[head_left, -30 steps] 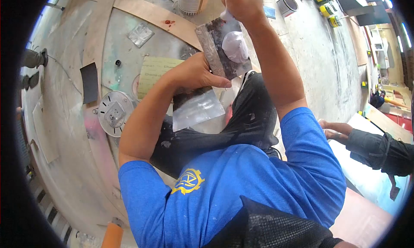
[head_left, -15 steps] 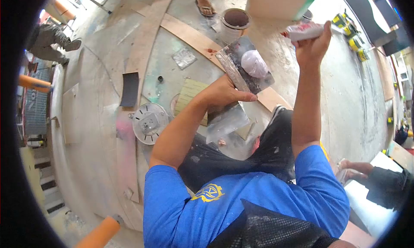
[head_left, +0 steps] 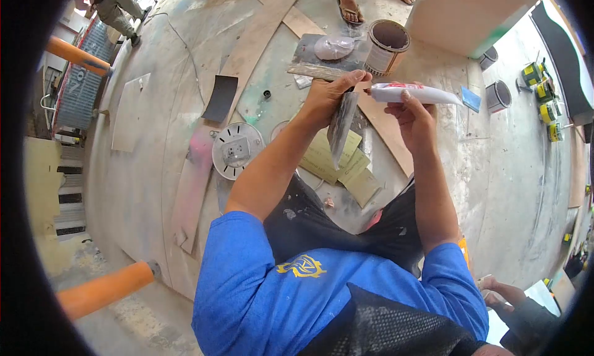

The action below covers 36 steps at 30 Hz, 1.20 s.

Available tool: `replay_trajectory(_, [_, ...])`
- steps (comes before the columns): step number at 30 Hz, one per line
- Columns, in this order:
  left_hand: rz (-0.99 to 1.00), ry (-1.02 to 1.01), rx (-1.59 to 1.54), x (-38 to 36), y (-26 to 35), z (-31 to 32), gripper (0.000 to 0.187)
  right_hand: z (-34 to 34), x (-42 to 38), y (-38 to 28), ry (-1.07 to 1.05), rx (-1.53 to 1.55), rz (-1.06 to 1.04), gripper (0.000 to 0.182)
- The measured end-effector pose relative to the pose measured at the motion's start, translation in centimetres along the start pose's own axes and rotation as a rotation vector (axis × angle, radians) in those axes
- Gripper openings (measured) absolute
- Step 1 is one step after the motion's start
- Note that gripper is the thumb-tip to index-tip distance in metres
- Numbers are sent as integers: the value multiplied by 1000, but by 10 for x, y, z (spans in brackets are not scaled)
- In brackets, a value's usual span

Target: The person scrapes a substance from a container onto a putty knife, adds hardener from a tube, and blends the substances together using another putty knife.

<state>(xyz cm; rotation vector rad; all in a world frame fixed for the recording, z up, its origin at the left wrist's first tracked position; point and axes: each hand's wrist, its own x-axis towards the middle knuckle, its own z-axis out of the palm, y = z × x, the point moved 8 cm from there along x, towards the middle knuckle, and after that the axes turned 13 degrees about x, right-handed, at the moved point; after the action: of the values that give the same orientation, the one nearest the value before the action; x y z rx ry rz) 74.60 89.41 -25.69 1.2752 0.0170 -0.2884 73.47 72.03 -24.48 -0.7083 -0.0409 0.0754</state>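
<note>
My left hand (head_left: 327,101) is closed around the edge of a dark, smeared putty board (head_left: 304,51), its thumb on top. A pale pink mound of putty (head_left: 334,47) sits on the board. A flat metal putty knife (head_left: 340,130) hangs down from the same hand, blade toward the floor. My right hand (head_left: 414,117) pinches a white squeeze tube (head_left: 433,95) with red print. Its reddish-brown nozzle points left, close to my left thumb. Below lie greenish-yellow sandpaper sheets (head_left: 331,155) on the floor between my legs.
A paint-smeared bucket (head_left: 388,43) stands beyond the board, near another person's sandalled foot (head_left: 351,10). A white slotted disc (head_left: 237,150) and a black sheet (head_left: 220,99) lie to the left. Long wood strips (head_left: 260,43) cross the floor. Orange poles (head_left: 111,289) are at left.
My right hand has lowered the tube and brought it left, beside my left hand. The board has turned and moved away from me. The knife now hangs edge-on. The whole view has shifted.
</note>
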Motion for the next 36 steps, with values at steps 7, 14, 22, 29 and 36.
replay_trajectory(7, [937, -34, 1020, 1, 0, 4, 57, -8, -4, 28, 51, -17, 0, 32])
replay_trajectory(14, [32, -83, 67, 9, -17, -2, 43, 6, -5, 22, -130, -123, -255, 50])
replay_trajectory(22, [108, 300, 316, -9, -22, -4, 51, 18, -9, 12, -184, -387, -333, 37])
replay_trajectory(29, [102, 129, 392, -21, -46, 65, 49, 16, -25, -8, -7, -204, -446, 30])
replay_trajectory(36, [22, -122, 455, -18, -70, 104, 46, 2, -15, -50, -51, -480, -639, 45])
